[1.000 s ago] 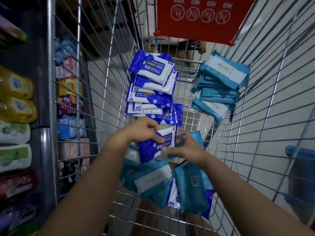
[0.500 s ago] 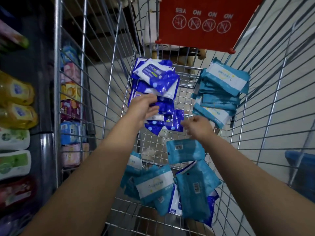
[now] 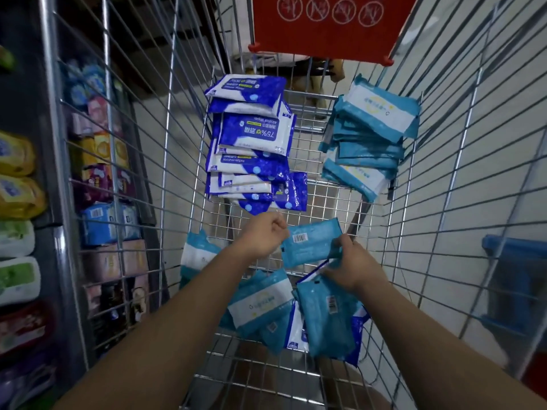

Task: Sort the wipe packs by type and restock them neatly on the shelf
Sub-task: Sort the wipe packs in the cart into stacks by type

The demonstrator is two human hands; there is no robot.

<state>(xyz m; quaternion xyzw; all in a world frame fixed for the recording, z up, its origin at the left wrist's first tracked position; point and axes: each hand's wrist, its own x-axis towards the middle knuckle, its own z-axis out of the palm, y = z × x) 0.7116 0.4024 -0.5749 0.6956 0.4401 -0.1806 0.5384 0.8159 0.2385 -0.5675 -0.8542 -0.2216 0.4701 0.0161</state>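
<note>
Sorting two kinds of wipe packs inside one wire shopping cart (image 3: 444,184), beside a stocked store shelf (image 3: 44,224).

At the cart's far left leans one stack of dark-blue alcohol wipe packs (image 3: 251,137), at least six. The left hand (image 3: 262,238), fingers curled, meets the left edge of one teal wipe pack (image 3: 310,247), pinching or not I cannot tell. The right hand (image 3: 353,264) has its fingers clamped on the pack's right edge, above a loose pile (image 3: 266,306) of about five teal packs. One teal stack (image 3: 370,137), at least six, stands far right.

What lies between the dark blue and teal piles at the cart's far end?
Only bare cart mesh separates the dark blue pile and teal pile, in the head view.
</note>
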